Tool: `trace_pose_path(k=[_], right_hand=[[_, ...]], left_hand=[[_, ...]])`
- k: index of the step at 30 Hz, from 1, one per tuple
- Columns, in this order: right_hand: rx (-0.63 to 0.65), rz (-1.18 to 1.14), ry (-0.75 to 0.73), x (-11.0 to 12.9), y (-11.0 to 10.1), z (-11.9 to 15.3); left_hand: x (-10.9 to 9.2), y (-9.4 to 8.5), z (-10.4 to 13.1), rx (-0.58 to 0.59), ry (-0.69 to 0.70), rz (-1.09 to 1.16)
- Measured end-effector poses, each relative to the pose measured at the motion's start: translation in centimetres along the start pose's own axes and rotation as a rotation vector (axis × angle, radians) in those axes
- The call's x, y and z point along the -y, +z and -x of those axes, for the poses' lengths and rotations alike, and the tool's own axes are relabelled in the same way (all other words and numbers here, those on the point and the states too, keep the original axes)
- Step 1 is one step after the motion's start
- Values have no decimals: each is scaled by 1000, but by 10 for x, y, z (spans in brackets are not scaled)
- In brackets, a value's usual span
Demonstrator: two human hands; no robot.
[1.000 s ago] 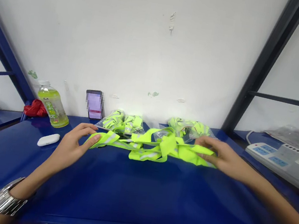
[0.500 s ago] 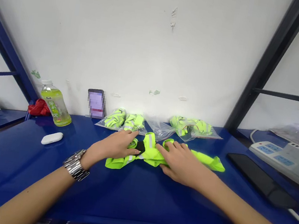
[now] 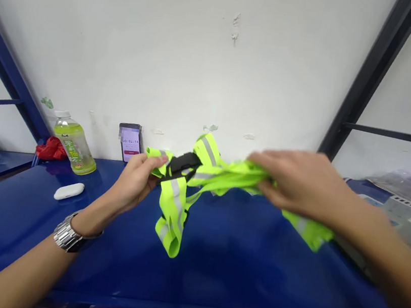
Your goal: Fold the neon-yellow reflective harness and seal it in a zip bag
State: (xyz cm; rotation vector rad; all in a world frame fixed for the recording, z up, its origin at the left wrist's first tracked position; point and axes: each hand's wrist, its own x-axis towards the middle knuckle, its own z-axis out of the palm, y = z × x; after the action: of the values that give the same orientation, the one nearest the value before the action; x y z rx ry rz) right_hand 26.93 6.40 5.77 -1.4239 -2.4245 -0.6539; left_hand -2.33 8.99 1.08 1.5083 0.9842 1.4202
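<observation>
A neon yellow-green strap harness [image 3: 176,201] with grey reflective stripes and a black buckle is held up above the blue table [image 3: 129,260]. My left hand [image 3: 137,177] pinches its left end beside the buckle. Around the bunched straps on the other side, my right hand [image 3: 286,178] is closed; it is blurred by motion. One loop hangs down between my hands, another stands up near the wall, and a loose end dangles below my right hand.
At the back left are a drink bottle [image 3: 76,143], a red crumpled thing [image 3: 51,148] and a phone [image 3: 129,142] leaning on the wall. A white case [image 3: 69,191] lies nearer. Power strips [image 3: 399,217] sit at the right. The harness and my right hand hide the bagged straps behind.
Both hands have lifted the harness off the table and spread it. My left hand has moved left, and my right hand up and to the right. The black buckle now shows fully.
</observation>
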Motion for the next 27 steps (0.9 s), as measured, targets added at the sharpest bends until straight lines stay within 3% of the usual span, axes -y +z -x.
trace_pose_path(k=[4, 6, 8, 10, 12, 13, 15, 17, 19, 22, 25, 27], right_hand=[[-335, 74, 107, -20, -2, -69], [-309, 89, 81, -20, 12, -94], [-157, 94, 32, -11, 30, -104], [-23, 21, -15, 7, 47, -98], [-54, -137, -1, 28, 59, -80], [-62, -240, 48, 37, 63, -69], [62, -406, 81, 51, 70, -45], [204, -514, 69, 58, 77, -25], [285, -578, 51, 61, 86, -10], [335, -603, 117, 63, 99, 0], [339, -567, 143, 64, 104, 1], [353, -558, 103, 63, 104, 1]], left_hand=[[-10, 22, 9, -27, 94, 212], [-6, 34, 18, -3, 61, 233], [6, 44, 27, 16, -52, 240], [23, 51, 36, 52, -214, 242], [39, 54, 43, 61, -364, 243], [46, 55, 46, 58, -414, 222], [52, 54, 50, 93, -441, 114], [52, 51, 51, 201, -365, -135], [48, 47, 48, 284, -199, -484], [44, 40, 34, 206, 147, -956], [47, 38, 12, 158, 499, -1133], [52, 39, -5, 274, 640, -1192]])
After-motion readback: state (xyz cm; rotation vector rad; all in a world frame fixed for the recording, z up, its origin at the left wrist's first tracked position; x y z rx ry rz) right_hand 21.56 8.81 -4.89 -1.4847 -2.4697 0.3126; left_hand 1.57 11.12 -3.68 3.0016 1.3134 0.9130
